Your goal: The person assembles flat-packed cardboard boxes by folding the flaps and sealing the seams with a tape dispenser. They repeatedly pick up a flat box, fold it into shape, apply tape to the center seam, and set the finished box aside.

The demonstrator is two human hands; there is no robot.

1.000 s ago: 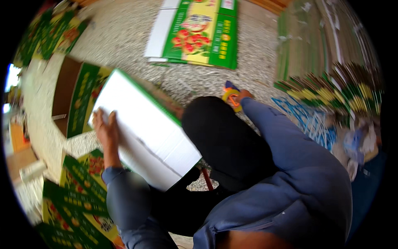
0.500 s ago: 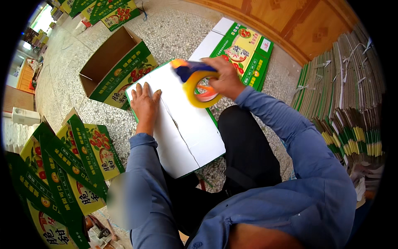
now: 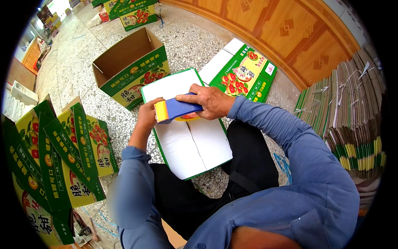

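Observation:
A blue tape dispenser (image 3: 178,108) with an orange and yellow front end is held in my right hand (image 3: 209,101), fingers wrapped round its back part. My left hand (image 3: 150,111) is closed at the dispenser's front end, its fingertips partly hidden behind it. A bit of the yellow tape roll shows beneath. Under both hands lies a carton (image 3: 195,145), white face up with green edges, between my knees. Its two flaps meet along a lengthwise seam with a narrow, slightly ragged gap.
An open green carton (image 3: 130,68) stands beyond my left hand. A flattened printed carton (image 3: 242,72) lies at the far right. Several folded cartons (image 3: 62,153) lean at the left. Tall stacks of flat cardboard (image 3: 344,108) stand right, near a wooden panel (image 3: 282,29).
The tape dispenser has come left and is turned level over the seam. My left hand has left its flat place on the carton and closed at the dispenser's front. The view has shifted slightly.

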